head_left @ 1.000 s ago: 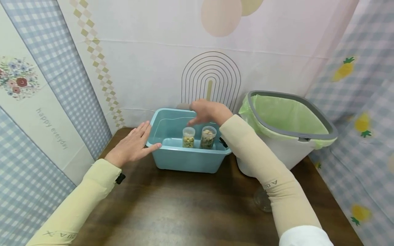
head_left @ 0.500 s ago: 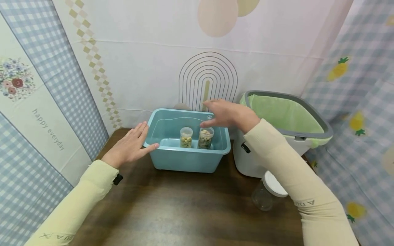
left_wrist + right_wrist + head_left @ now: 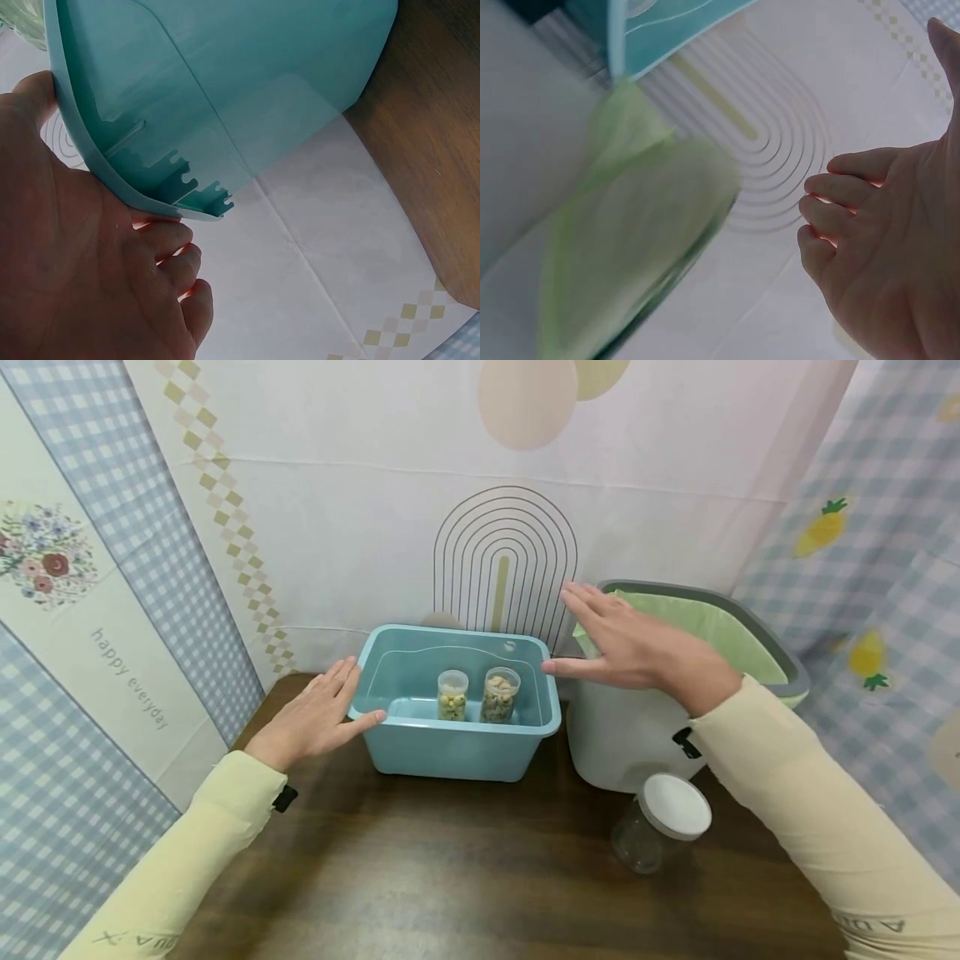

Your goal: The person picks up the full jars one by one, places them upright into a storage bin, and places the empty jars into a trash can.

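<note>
Right hand [image 3: 637, 647] farther from cups [image 3: 498, 700]

the right hand [image 3: 637, 647] has moved from over the tub [image 3: 450, 752] toward the bin [image 3: 618, 735].

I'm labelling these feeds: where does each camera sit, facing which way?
On head: faces forward and down at the blue tub; left hand and right hand show.
On left wrist: faces the blue tub; left hand shows.
On right wrist: faces green bin liner; right hand shows.
Head and right wrist share the arch print.
</note>
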Motion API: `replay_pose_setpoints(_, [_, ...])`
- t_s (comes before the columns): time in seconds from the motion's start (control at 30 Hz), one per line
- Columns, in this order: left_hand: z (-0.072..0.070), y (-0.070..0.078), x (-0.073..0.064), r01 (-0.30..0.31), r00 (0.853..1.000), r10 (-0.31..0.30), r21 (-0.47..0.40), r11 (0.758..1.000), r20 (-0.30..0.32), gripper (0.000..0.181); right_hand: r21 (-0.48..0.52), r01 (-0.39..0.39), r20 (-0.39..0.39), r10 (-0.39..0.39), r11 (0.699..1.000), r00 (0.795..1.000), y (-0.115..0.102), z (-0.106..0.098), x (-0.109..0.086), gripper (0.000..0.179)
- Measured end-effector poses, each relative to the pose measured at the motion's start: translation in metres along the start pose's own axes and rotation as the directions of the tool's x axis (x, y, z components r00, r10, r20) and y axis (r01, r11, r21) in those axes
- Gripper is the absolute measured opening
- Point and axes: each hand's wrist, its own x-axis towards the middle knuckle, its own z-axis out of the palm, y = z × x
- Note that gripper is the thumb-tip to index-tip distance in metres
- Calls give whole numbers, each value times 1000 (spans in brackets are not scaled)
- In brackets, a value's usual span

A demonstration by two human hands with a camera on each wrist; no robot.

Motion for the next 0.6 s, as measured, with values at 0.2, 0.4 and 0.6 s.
replay_pose_setpoints(0.2, [0, 0, 0, -2, 1000, 2, 2, 1000, -3, 98, 8, -53, -19, 54, 999, 998, 26, -2, -23, 108])
replay_pose_setpoints(0.4, [2, -1, 1, -1, 1000, 1, 3, 1000, -8, 98, -8, -135, 1, 135, 991, 991, 58, -5, -46, 109])
replay_pose_setpoints(0.6, [1, -1, 1, 1, 1000, -1, 4, 1000, -1, 98, 7, -183, 1, 183, 983, 983, 91, -3, -67, 107])
